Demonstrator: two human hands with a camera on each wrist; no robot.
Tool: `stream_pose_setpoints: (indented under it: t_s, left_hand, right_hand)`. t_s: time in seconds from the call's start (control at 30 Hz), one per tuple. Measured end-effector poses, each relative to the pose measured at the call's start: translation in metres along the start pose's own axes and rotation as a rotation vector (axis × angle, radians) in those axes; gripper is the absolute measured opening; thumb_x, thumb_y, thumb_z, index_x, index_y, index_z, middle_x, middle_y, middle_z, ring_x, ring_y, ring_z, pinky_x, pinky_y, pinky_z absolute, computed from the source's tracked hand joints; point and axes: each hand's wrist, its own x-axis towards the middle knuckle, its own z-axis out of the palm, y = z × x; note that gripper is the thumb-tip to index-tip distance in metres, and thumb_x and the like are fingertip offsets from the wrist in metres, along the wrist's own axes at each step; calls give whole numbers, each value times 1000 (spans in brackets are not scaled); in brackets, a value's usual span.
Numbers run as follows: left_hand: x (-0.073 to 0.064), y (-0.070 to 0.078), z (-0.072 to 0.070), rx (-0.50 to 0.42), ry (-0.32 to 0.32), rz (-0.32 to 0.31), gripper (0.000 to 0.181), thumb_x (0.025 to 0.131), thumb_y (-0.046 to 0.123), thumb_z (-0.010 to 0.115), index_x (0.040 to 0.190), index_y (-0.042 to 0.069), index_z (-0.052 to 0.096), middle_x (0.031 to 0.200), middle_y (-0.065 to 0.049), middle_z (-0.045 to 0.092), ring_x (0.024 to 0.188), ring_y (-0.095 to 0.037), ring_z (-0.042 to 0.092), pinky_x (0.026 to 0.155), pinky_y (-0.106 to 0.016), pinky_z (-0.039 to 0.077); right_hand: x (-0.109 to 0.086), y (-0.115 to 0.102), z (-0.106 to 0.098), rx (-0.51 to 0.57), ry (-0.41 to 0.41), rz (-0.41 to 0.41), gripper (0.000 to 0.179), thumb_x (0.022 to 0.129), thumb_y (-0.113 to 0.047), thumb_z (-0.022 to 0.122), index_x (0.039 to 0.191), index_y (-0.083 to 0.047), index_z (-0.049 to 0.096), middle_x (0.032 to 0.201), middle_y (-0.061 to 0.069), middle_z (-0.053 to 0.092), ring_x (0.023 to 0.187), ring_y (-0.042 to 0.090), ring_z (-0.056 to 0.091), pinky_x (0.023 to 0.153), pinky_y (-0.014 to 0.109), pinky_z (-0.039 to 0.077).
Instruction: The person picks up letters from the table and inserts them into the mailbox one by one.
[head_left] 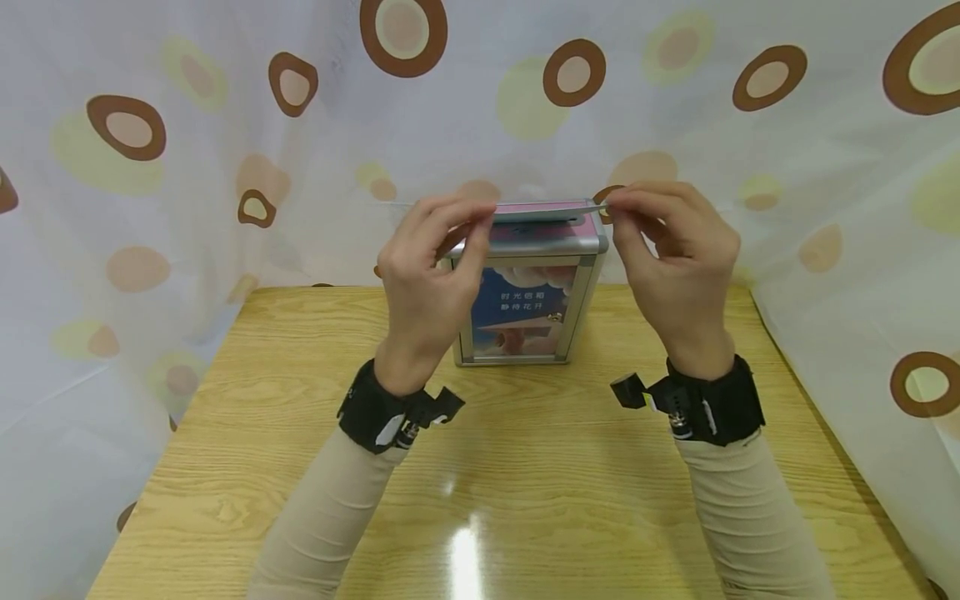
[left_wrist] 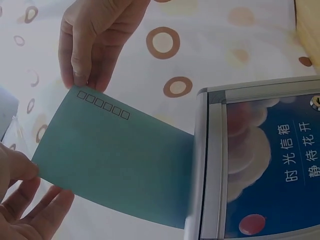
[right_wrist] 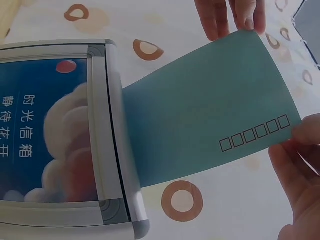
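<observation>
A teal envelope [left_wrist: 115, 155] with a row of small red-outlined squares stands over the top of a mailbox [head_left: 525, 304] with a silver frame. My left hand [head_left: 435, 267] pinches one upper corner of the envelope between thumb and fingers. The opposite upper corner is pinched by my right hand [head_left: 675, 258]. In the right wrist view, the envelope's lower edge disappears behind the silver top rim [right_wrist: 131, 150], so I cannot tell how deep it sits in the slot. From the head view the envelope shows almost edge-on above the pink top.
The mailbox stands near the back of a wood-grain table [head_left: 540, 483]. Behind it and at both sides hangs a white curtain [head_left: 465, 125] with brown and yellow rings. A small lock [head_left: 555, 317] is on the mailbox's front door.
</observation>
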Motion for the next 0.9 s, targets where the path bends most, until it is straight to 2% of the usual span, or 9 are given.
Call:
stream_pose_setpoints:
  t_s: [0.3,0.53,0.63,0.9]
  left_hand:
    - [-7,-10,1,-12,-20,-38,11,90,-1,64,98,-2,72,95,-18,66,91,-21,65,83,-25,56]
    - [-14,-19,0,57,-57,-70,12,92,1,64,100,0,72,97,-17,66,90,-19,64,79,-26,57]
    - [-16,-21,0,56,-64,-82,13,92,1,64,102,-1,71,98,-17,67,91,-19,64,80,-27,57]
    - [-19,-26,2,38,-83,-111,18,91,0,64,108,-3,70,103,-19,67,97,-20,64,82,-27,57]
  right_hand:
    - [-5,4,2,-37,-54,58,13,82,20,59,91,17,67,93,26,61,92,28,64,84,28,56]
    - [-9,14,4,-58,-80,49,13,82,20,60,91,17,67,90,30,60,90,26,64,83,27,57]
    - [-11,21,3,-87,-94,45,13,82,19,60,93,17,67,91,31,61,89,25,64,84,26,56]
    - [-21,50,-5,-142,-125,42,14,87,7,64,99,8,71,95,20,65,88,22,63,85,24,55]
